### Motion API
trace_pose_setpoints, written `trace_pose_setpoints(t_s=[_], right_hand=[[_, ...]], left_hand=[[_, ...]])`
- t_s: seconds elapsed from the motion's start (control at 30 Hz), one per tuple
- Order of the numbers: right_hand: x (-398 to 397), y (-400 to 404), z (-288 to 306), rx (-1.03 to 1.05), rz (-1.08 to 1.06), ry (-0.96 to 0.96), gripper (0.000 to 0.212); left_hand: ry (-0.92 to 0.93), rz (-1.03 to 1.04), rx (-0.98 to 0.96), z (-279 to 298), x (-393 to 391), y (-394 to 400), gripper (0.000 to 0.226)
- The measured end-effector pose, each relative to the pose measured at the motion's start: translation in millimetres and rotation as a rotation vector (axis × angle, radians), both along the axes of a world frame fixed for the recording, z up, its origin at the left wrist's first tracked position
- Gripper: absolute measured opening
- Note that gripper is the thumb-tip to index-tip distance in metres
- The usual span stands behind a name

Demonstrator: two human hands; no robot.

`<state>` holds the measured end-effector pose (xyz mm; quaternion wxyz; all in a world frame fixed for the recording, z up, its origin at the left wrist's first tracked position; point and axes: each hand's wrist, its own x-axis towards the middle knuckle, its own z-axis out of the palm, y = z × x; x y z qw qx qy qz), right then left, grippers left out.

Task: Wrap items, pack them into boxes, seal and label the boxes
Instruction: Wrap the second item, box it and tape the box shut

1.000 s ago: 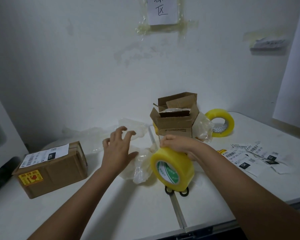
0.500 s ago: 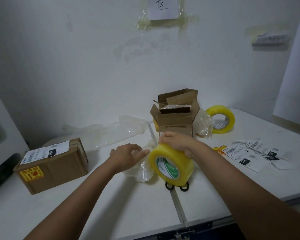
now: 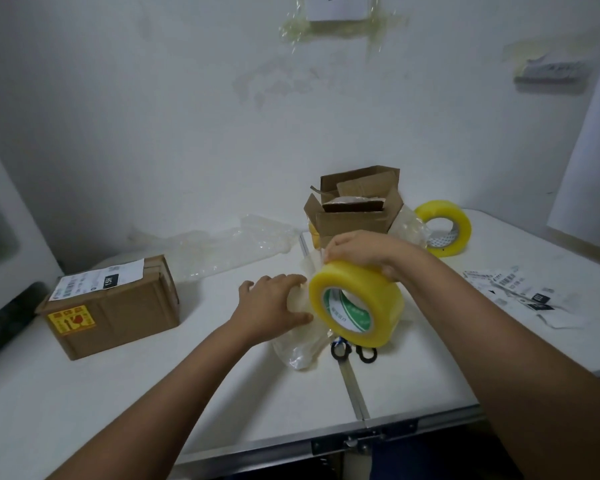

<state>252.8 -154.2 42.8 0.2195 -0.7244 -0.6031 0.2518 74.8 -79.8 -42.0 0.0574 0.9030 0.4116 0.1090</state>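
Right hand [image 3: 359, 252] grips glossy yellow tape roll [image 3: 357, 304]; left hand [image 3: 274, 306] presses crinkled plastic [image 3: 302, 348].

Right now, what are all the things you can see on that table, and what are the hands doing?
Held tape roll: one, yellow, near table's middle seam.
Spare tape roll: one, yellow, back right.
Open box: one, brown, back middle.
Sealed box: one, brown, labelled, left.
Plastic wrap: clear, crumpled, behind left hand.
Wrapped bundle: one, clear plastic, under left hand.
Scissors: black handles, below held roll.
Labels: several, white, right.
Table: white.
Hands: left hand rests on bundle; right hand grips held roll.
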Motion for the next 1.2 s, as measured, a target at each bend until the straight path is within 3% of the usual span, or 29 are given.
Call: trace_pose_setpoints(t_s=[0.1, 0.23, 0.33, 0.4, 0.47, 0.63, 0.73, 0.83, 1.0, 1.1, 1.2], right_hand=[[-4.2, 3.1, -4.3, -0.003, 0.005, -0.040, 0.032], [-6.7, 17.5, -7.1, -0.004, -0.054, 0.011, 0.032], [-6.4, 27.0, -6.7, -0.051, -0.039, -0.014, 0.036], [-7.9, 27.6, -3.0, -0.092, 0.045, -0.175, 0.034], [-11.7, 25.6, 2.5, -0.123, 0.084, -0.310, 0.033], [-16.8, 30.6, 7.0, -0.178, 0.133, -0.444, 0.036], [-5.7, 37.0, 5.7, -0.199, 0.081, -0.258, 0.047], [7.7, 28.6, 10.8, -0.219, 0.039, 0.076, 0.063], [11.0, 4.7, 5.3, 0.058, 0.031, 0.423, 0.037], [1.2, 6.6, -1.9, 0.156, -0.033, 0.442, 0.041], [-3.7, 14.4, -14.2, 0.102, -0.118, 0.366, 0.057]], left_hand=[[-0.078, 0.034, -0.263, 11.3, -5.9, 3.7, 0.068], [-0.351, 0.037, -0.619, 25.6, -12.3, 10.7, 0.025], [-0.464, 0.041, -0.671, 36.4, -7.5, 9.4, 0.063], [-0.514, 0.050, -0.689, 40.2, -1.5, 7.6, 0.074], [-0.531, 0.056, -0.688, 41.3, 4.5, 6.3, 0.073], [-0.554, 0.063, -0.544, 31.9, 8.6, 13.5, 0.039], [-0.551, 0.054, -0.577, 30.7, 7.7, 19.3, 0.034], [-0.549, 0.085, -0.583, 30.1, 10.1, 27.5, 0.028], [-0.459, 0.195, -0.456, 21.6, 12.1, 45.2, 0.029], [-0.381, 0.216, -0.397, 19.4, 17.4, 50.1, 0.027], [-0.338, 0.246, -0.352, 15.6, 17.2, 54.8, 0.023]])
